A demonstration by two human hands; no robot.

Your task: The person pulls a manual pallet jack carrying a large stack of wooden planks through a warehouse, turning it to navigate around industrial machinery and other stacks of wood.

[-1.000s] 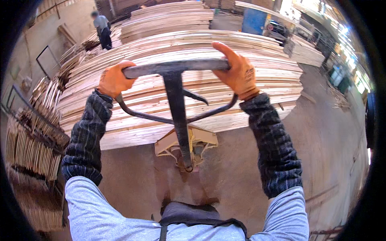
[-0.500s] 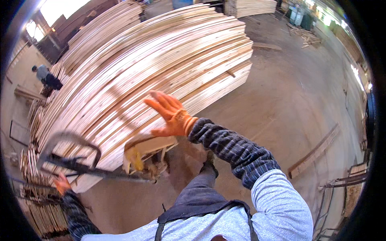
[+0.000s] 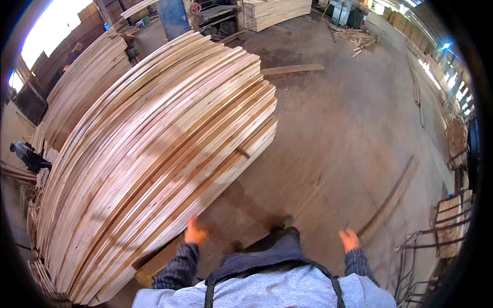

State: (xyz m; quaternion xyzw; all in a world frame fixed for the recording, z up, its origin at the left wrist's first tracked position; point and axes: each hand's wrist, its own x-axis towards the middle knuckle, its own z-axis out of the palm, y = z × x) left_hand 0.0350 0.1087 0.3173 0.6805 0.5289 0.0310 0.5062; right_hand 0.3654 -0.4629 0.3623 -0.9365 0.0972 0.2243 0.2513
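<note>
My left hand (image 3: 195, 232), in an orange glove, hangs beside the near edge of a big stack of sawn boards (image 3: 154, 149). Its fingers are smeared by motion, and nothing held shows; whether it touches the wood I cannot tell. Out to the right, my right hand (image 3: 349, 240), also orange-gloved, hovers above the floor with its thumb apart from the fingers and nothing visible in it. By my left forearm, a yellowish part (image 3: 145, 278) shows low against the stack, mostly hidden.
A long plank (image 3: 387, 200) lies on the floor at right, near a metal rack (image 3: 413, 251). Another board (image 3: 292, 69) lies beyond the stack's end. Scrap wood (image 3: 357, 38) is heaped far off. At far left a person (image 3: 31, 156) stands by the boards.
My right hand has left the stack's edge and swung down to the right. My left hand has come away from a dark loop-shaped handle, now out of sight. The view has shifted.
</note>
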